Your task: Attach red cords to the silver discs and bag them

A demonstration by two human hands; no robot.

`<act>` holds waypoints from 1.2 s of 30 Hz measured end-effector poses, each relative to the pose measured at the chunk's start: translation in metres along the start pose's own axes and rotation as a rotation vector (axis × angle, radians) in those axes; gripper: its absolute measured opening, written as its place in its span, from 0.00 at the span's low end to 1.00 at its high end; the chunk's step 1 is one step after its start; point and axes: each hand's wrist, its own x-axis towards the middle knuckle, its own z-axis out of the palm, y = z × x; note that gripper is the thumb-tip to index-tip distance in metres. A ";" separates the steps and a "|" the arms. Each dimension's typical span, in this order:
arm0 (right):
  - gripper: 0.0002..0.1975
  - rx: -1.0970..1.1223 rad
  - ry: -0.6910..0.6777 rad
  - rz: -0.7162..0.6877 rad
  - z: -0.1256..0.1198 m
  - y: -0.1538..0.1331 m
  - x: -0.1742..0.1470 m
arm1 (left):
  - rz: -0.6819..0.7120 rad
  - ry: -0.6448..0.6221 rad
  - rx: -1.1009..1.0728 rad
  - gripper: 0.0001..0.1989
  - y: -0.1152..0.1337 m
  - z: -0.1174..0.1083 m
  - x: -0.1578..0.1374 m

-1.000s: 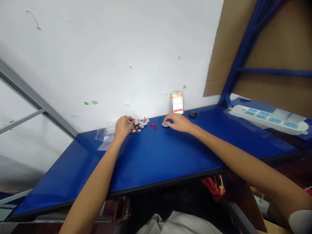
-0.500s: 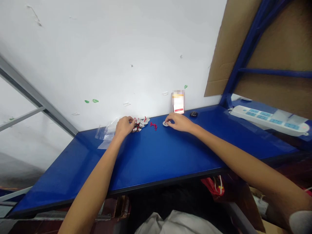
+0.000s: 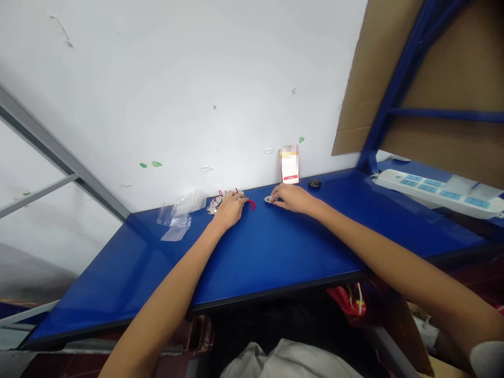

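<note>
My left hand (image 3: 231, 208) reaches over the blue table with its fingers stretched out. Its fingertips are at the left end of a small bunch of red cords (image 3: 252, 205); whether they grip a cord is not clear. Behind and left of that hand lies a pile of shiny round metal discs (image 3: 213, 205) with red cord loops, partly hidden by it. My right hand (image 3: 292, 197) is closed, thumb and fingers pinching a small silver disc (image 3: 268, 199) at the tabletop.
Clear plastic bags (image 3: 177, 223) lie left of the pile. A phone (image 3: 290, 170) leans on the white wall behind my right hand, with a small black object (image 3: 315, 184) beside it. A white power strip (image 3: 437, 190) is at the right.
My left hand has moved right, off the metal disc pile and over to the red cords. My right hand stays with the silver disc. The view has shifted slightly.
</note>
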 end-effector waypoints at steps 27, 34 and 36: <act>0.10 0.056 0.277 0.062 -0.021 -0.020 -0.004 | 0.112 -0.072 -0.120 0.09 -0.017 -0.019 -0.001; 0.09 0.198 0.246 0.156 -0.020 -0.025 -0.004 | 0.125 -0.027 -0.115 0.09 -0.012 -0.017 -0.002; 0.09 0.211 0.247 0.148 -0.018 -0.025 -0.004 | 0.071 0.021 -0.172 0.08 -0.009 -0.016 -0.003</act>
